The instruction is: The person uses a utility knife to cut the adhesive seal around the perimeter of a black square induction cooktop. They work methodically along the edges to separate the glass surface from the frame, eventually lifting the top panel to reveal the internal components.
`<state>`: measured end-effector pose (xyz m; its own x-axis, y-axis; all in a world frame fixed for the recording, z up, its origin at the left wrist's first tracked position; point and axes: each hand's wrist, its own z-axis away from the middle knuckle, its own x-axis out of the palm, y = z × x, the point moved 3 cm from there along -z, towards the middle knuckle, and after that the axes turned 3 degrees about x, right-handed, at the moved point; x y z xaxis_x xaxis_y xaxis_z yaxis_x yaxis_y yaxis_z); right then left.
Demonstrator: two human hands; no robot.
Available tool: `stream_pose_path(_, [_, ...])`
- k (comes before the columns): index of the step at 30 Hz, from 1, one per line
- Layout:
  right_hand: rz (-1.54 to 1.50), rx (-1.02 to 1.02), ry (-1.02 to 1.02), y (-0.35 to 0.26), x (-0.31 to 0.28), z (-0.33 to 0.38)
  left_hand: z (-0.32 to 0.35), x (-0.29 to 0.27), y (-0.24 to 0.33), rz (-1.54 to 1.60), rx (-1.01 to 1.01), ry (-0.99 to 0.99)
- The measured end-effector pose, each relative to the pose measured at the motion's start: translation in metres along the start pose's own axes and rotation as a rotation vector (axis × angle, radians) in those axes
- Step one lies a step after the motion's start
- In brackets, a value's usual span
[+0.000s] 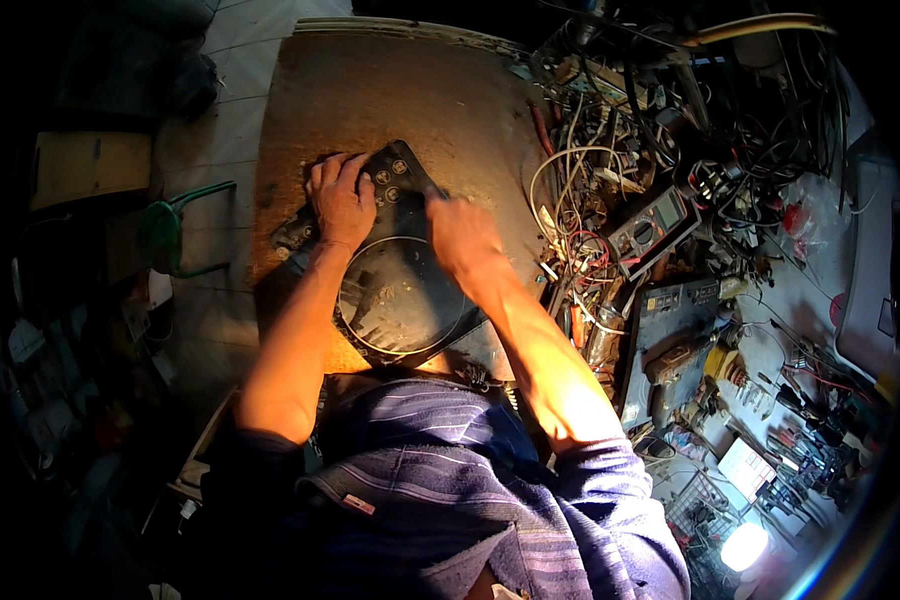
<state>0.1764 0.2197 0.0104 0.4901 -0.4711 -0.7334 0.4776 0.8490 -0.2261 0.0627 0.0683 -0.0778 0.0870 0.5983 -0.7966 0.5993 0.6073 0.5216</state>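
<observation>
Green metal, a chair (175, 232), stands on the floor off the left edge of the board (400, 95). On the board lies the black cooktop (395, 275), tilted, its button panel toward the far side and its ring-marked glass nearer the body. The left hand (340, 200) lies flat and spread on the panel corner, pinning it. The right hand (462, 238) is curled at the right edge of the cooktop, seemingly around a thin dark tool; what it grips I cannot tell for sure. Working that edge well calls, I judge, for steady downward pressure from the left palm so the cooktop does not slide, and short, controlled strokes from the right.

Right of the board, loose wires (590, 215) lie in a heap with a multimeter (652, 228) among them. Further right, an open grey case (670, 345) holds a drill, and small parts are scattered nearby.
</observation>
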Motion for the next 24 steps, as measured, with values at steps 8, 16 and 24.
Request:
stream_pose_path(8, [-0.001, 0.098, -0.055, 0.042, 0.038, 0.09, 0.002, -0.001, -0.007, -0.004, -0.014, -0.018])
stream_pose_path(16, [0.006, 0.155, -0.004, 0.081, 0.114, 0.176, 0.001, -0.003, -0.007, 0.031, -0.034, -0.05])
stream_pose_path(24, [0.029, 0.137, -0.196, 0.03, 0.054, 0.098, 0.002, -0.001, -0.005, 0.023, -0.008, -0.013])
